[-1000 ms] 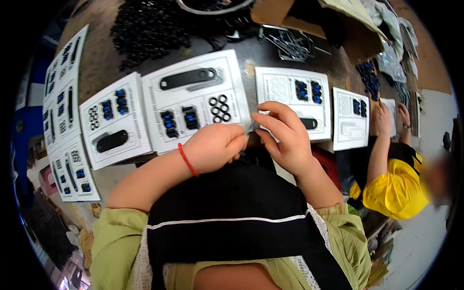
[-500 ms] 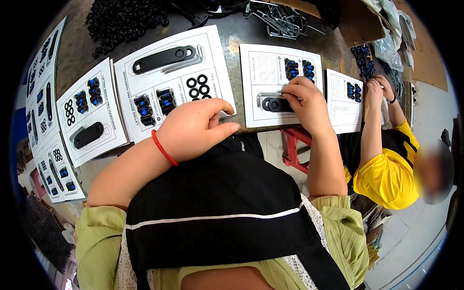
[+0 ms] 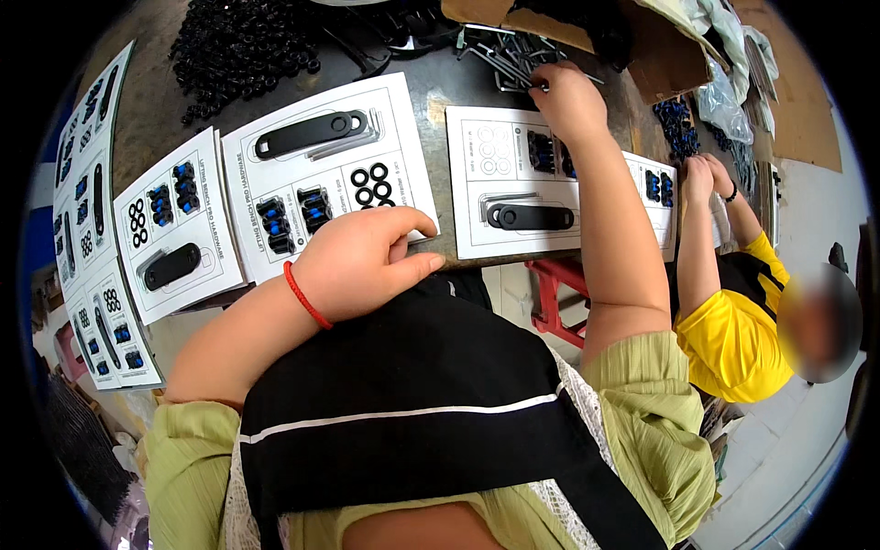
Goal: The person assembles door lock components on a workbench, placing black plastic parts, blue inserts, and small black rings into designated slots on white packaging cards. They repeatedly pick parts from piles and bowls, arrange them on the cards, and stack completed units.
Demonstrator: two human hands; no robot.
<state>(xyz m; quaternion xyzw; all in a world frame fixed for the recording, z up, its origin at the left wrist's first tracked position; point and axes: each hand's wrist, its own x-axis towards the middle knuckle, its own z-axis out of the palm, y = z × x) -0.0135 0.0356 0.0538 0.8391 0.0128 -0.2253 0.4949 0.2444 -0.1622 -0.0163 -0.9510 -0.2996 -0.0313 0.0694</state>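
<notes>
My left hand (image 3: 365,261) rests at the near edge of a large white hardware card (image 3: 339,188), thumb and index finger apart, holding nothing. That card carries a black wrench-like tool (image 3: 307,136), hex keys, black washers (image 3: 373,183) and blue-banded bolts (image 3: 275,225). My right hand (image 3: 570,103) is over a pile of bent metal hex keys (image 3: 500,57), its fingers pinched on a hex key there. Below my right forearm lies another white card (image 3: 472,220) with a black tool (image 3: 532,217), hex keys and bolts; its washer outlines are bare. The forearm hides part of it.
More filled cards (image 3: 225,261) overlap along the left. A heap of black washers or nuts (image 3: 243,55) sits at the back left. At the right are a cardboard box (image 3: 678,55), blue-banded bolts (image 3: 676,128) and a co-worker in a yellow sleeve (image 3: 733,339). A red stool (image 3: 555,293) stands below.
My right hand has left the black tool on the card and moved up and away to the hex key pile. The left hand stays in place. The view has shifted slightly.
</notes>
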